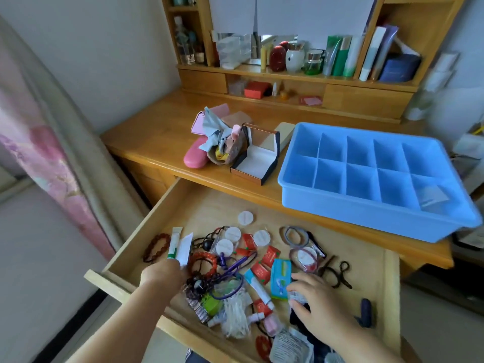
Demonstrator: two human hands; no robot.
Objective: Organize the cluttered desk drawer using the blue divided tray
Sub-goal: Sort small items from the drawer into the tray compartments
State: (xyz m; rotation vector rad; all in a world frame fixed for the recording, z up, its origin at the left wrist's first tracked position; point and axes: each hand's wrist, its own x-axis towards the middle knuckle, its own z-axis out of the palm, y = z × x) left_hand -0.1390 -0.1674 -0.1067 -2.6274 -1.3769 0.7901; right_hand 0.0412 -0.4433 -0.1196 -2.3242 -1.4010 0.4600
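Note:
The wooden drawer (167, 205) is pulled out below the desk and holds a heap of small things: bead bracelets (156, 247), round white discs (245, 217), red packets (271, 255), hair ties (295, 235), a blue-green box (281, 279) and a white tube (258, 288). My left hand (160, 275) grips two small tubes (180, 244), one with a green cap, above the drawer's left side. My right hand (318, 305) reaches into the pile and pinches a small printed packet (297, 297). The blue divided tray (340, 205) stands on the desk at the right; one near-right compartment holds a clear packet (432, 196).
On the desk (146, 134) left of the tray lie a pink case (195, 153), a crumpled cloth with small items and an open jewellery box (258, 158). Shelves (301, 74) with bottles, jars and books rise behind. A dark clip (365, 313) lies at the drawer's right.

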